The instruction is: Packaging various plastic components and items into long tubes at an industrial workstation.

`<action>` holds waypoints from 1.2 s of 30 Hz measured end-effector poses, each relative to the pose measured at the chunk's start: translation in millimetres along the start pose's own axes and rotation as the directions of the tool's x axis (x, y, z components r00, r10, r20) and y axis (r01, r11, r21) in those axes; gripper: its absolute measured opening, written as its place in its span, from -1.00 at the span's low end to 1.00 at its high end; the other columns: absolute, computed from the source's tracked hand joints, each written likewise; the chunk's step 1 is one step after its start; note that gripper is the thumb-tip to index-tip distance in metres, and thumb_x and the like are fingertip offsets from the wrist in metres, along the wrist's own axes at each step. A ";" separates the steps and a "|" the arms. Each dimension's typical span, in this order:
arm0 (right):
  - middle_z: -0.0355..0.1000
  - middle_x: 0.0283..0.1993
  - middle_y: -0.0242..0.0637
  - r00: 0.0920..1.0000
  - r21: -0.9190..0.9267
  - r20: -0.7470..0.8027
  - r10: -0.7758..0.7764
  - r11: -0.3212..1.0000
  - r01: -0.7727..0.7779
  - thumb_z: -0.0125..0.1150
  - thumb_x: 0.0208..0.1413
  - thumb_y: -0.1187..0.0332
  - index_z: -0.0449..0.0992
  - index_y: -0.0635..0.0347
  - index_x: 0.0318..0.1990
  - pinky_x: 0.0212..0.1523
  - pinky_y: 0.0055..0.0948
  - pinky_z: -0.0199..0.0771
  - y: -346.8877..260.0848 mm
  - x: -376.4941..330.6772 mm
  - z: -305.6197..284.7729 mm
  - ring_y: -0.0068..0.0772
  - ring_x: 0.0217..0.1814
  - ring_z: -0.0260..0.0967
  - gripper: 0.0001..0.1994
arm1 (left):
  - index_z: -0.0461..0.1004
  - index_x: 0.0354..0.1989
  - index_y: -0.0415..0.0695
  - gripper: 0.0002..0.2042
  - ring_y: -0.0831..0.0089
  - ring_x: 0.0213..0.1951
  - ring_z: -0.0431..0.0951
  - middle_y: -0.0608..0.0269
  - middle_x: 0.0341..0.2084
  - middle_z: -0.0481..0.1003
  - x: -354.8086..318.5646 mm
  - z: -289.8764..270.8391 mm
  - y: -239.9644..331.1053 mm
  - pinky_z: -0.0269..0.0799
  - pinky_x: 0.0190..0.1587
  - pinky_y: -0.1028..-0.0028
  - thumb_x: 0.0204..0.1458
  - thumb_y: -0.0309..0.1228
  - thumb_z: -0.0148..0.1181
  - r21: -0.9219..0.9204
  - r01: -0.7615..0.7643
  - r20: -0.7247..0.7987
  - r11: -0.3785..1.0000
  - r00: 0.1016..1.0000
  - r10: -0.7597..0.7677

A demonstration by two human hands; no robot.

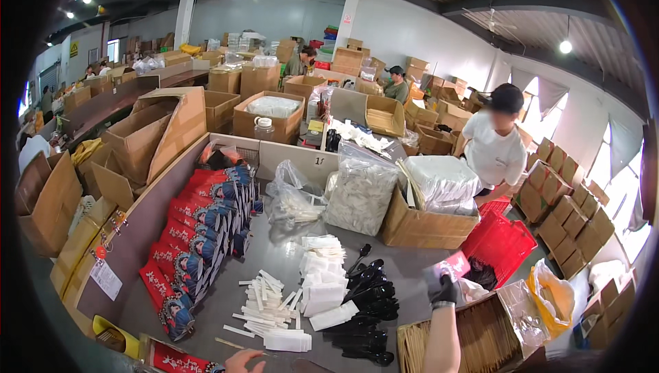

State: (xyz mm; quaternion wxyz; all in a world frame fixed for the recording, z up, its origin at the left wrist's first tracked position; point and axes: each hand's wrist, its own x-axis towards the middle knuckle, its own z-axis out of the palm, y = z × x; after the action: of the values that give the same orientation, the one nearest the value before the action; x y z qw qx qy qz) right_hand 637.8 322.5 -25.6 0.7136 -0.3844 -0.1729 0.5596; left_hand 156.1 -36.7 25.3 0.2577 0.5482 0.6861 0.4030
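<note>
- The work appears to be in the middle, as I judge it; red packets (189, 246) lie overlapped in a long slanting pile on the left side of the table (274, 246), and these may be the finished part; whether they are filled, I cannot tell.
- Much loose material seems to be left; white thin strips (264, 301) and white flat packets (324, 280) lie in heaps at the lower centre of the frame, and black spoons (374, 284) are heaped just beside them, to the right.
- More supply stands behind these heaps; a clear bag of white pieces (360, 194) is near the centre, with a carton of wrapped white packs (439, 225) beside it; a row of thin brown pieces (473, 339) is at the lower right.
- The right hand (445, 290), with a dark covering like a glove, is in the lower right of the frame; its fingers seem closed on a pink-red packet (454, 264), which points up and away; both are blurred, so the exact grip is not clear.
- The left hand (245, 362) is at the lower edge, partly cut off; its fingers are loosely apart and nothing is seen in them; a thin wooden strip (237, 346) lies just above it, but I cannot tell if they touch.
</note>
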 end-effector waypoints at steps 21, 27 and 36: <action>0.45 -0.04 -0.16 0.467 -0.552 0.834 0.294 0.466 0.692 0.17 0.08 0.43 0.45 0.03 0.11 -0.08 -0.38 0.43 94.7 -352.3 126.6 -0.16 -0.09 0.44 -0.61 | 0.37 0.05 -0.22 -0.71 0.25 -0.12 0.57 0.10 -0.11 0.53 -10.3 63.4 15.0 0.53 -0.08 0.25 0.15 -0.48 0.10 -0.903 0.426 0.402 0.056 0.885 -0.236; 0.48 -0.15 -0.17 0.233 -0.250 0.966 0.108 0.173 0.953 0.23 -0.03 0.48 0.54 0.12 -0.09 -0.09 -0.30 0.44 92.0 -351.6 149.7 -0.08 -0.09 0.41 -0.71 | 0.34 0.07 -0.24 -0.70 0.25 -0.08 0.56 0.09 -0.08 0.51 -15.6 56.1 17.4 0.52 -0.06 0.26 0.17 -0.45 0.07 -0.904 0.422 0.396 0.069 0.887 -0.237; 0.45 -0.19 -0.26 0.519 -0.608 0.777 0.356 0.635 0.476 0.15 0.10 0.51 0.48 0.26 -0.27 -0.06 -0.48 0.36 88.4 -354.5 97.3 -0.42 -0.13 0.37 -0.94 | 0.23 0.18 -0.18 -0.58 0.10 0.07 0.44 0.02 0.05 0.42 -8.2 48.4 -5.2 0.30 0.17 0.06 0.25 -0.19 -0.07 -0.872 0.459 0.486 -0.171 0.854 -0.185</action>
State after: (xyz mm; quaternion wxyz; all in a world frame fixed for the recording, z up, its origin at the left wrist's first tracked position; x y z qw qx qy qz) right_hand 401.8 33.7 36.6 0.3170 -0.3156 -0.7335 0.5118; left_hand 193.9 -31.9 -6.1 0.7269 0.0278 0.2598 0.6352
